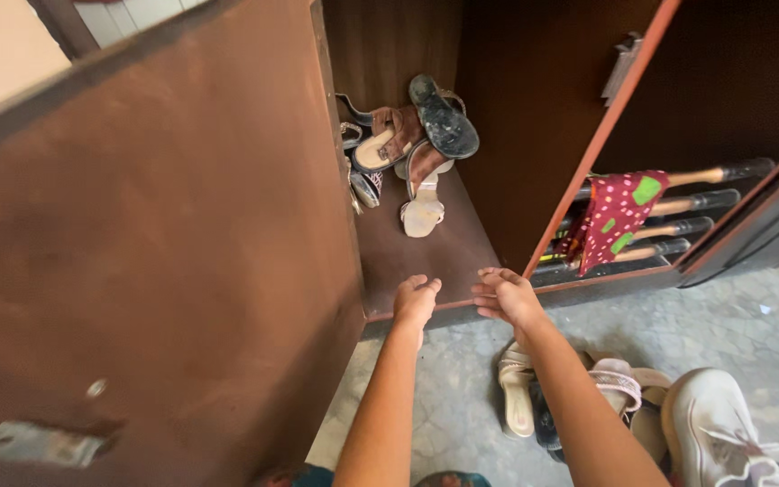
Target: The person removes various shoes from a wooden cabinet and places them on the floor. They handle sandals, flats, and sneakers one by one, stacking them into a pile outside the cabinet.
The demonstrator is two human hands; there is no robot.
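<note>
Hands empty: your left hand and right hand hover, fingers loosely curled, over the brown wooden cupboard shelf at its front edge; worn sandals are piled at its back.

White sneaker cut by the bottom edge, open door perhaps hiding more piled sandals

Mid-frame, the left hand and right hand hover at the front edge of the brown wooden cabinet shelf; worn mixed sandals pile at its back, upper centre, and pale sandals and a white sneaker lie on the floor, lower right
</note>
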